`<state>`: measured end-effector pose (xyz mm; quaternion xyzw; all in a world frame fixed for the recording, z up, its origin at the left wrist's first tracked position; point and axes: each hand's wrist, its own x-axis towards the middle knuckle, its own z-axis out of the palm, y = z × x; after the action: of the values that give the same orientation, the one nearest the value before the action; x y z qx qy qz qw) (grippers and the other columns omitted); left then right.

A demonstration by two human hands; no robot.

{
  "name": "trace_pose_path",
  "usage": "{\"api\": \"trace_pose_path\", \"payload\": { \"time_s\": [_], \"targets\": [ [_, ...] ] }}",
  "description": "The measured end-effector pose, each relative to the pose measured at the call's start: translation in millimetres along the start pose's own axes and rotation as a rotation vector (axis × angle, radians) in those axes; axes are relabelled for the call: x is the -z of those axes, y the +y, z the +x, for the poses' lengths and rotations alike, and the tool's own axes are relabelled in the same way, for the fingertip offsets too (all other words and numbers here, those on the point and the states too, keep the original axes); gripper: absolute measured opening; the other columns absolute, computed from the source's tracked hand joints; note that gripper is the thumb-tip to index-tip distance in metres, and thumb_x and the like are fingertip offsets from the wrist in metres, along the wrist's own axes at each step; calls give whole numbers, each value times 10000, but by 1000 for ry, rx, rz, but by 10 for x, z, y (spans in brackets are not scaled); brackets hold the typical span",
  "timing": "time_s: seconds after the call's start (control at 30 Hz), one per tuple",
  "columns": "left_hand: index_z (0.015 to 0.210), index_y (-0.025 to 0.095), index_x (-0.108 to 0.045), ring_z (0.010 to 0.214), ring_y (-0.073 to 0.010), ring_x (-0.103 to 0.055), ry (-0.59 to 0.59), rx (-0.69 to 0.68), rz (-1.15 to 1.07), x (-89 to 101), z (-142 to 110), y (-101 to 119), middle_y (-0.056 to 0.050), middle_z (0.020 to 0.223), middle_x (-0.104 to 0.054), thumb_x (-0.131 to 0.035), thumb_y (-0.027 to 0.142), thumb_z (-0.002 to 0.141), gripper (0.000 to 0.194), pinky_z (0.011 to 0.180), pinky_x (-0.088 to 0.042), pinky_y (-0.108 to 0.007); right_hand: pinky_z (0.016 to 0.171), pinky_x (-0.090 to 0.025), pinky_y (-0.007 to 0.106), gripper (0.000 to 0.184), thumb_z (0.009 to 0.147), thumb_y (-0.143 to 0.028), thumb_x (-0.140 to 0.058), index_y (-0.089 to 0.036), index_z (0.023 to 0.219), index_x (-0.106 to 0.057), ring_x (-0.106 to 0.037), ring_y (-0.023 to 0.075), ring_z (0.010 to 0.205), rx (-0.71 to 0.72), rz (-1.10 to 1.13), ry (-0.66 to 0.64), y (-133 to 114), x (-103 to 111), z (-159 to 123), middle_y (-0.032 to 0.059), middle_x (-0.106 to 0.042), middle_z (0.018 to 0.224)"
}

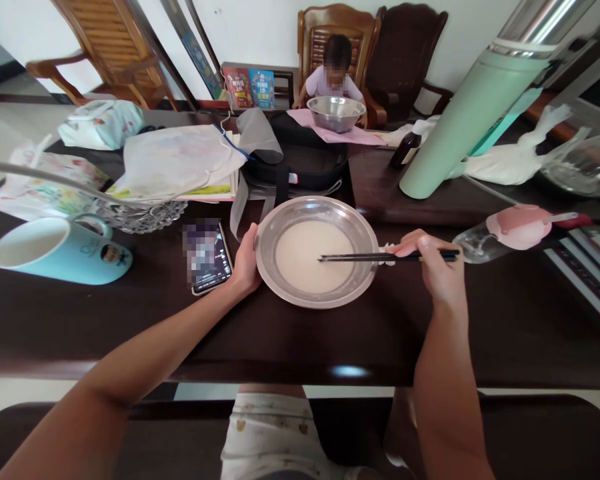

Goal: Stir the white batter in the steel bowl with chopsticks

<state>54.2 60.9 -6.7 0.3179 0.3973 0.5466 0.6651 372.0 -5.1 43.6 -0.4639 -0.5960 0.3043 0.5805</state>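
A metal bowl (pixel 266 257) with a pale, milky liquid (pixel 310 273) in it stands on the dark table in front of me. My left hand (pixel 247 261) grips the bowl's left rim, with part of its fingers hidden behind the wall. Black chopsticks (pixel 363 257) are held in my right hand (pixel 433 263), to the right of the bowl. Their tips reach over the right rim to the middle of the liquid. Just left of my left hand lies a phone (pixel 209 257) with its screen lit.
A light blue mug (pixel 63 250) and a cut-glass dish (pixel 140 215) stand at left. A green flask (pixel 473 127) and a pink-lidded bottle (pixel 510 230) are at right. Behind are a black bag (pixel 300 157) and a second metal bowl (pixel 336 115), where another person (pixel 330 80) sits.
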Motion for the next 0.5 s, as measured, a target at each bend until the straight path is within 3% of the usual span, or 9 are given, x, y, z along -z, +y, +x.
{"api": "trace_pose_path", "payload": {
  "time_s": [0.1,0.23,0.4,0.5],
  "targets": [
    [1047,198,-763,1212,-403,-709,-4,-5,16,24,15,-15,-87,1037,-824,-666,675,869,518,1043,-577,-509,776,-616,372,401,995,-496,-648,-265,719,-824,-749,216,779,5,29,-71,-6,-20,-5,45,-783,758],
    [1031,210,-768,1215,-401,-709,-13,-10,11,37,26,-26,-80,1032,-825,-666,675,870,502,1036,-582,-505,825,-612,366,314,977,-490,-684,-270,821,-845,-772,226,898,-20,-33,-180,1,-69,2,53,-822,905],
    [1014,205,-763,1246,-415,-691,-15,-21,4,35,27,-29,-92,1041,-822,-680,677,857,504,1047,-576,-513,781,-609,356,354,1000,-469,-656,-264,771,-831,-770,213,829,-3,-29,-20,12,-20,-1,40,-804,827],
    [1017,200,-758,1267,-422,-678,-14,-15,12,38,24,-26,-100,1047,-820,-676,681,856,513,1057,-570,-519,795,-614,369,402,1009,-471,-637,-260,720,-821,-761,210,788,0,26,-63,-2,-29,-8,37,-785,764]
  ]
}}
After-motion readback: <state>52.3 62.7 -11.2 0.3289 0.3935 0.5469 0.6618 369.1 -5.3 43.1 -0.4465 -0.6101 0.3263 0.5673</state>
